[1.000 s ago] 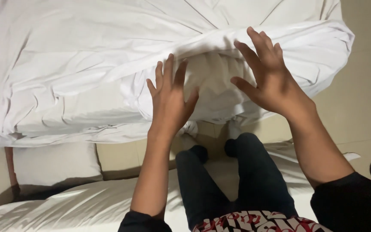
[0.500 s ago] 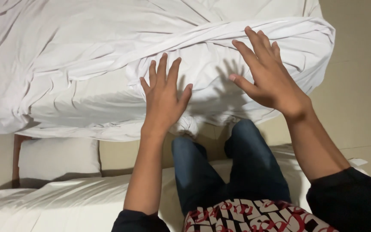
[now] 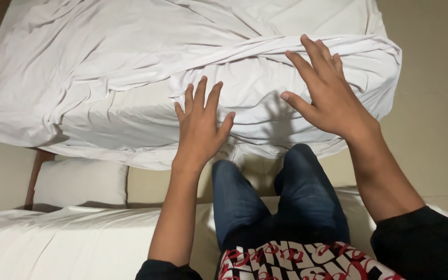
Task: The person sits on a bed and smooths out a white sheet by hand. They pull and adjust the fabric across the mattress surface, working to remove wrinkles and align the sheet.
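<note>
The bed (image 3: 79, 135) fills the upper frame under a rumpled white sheet (image 3: 130, 62). A thick fold (image 3: 265, 57) of sheet runs as a ridge from centre to the upper right corner, its long axis nearly level. The right hand (image 3: 327, 96) lies at the ridge, fingers (image 3: 312, 52) spread wide and flat, holding nothing. The left hand (image 3: 200, 124) sits lower and left, below the ridge at frame centre, fingers spread, also empty. The right hand is nearer the fold.
</note>
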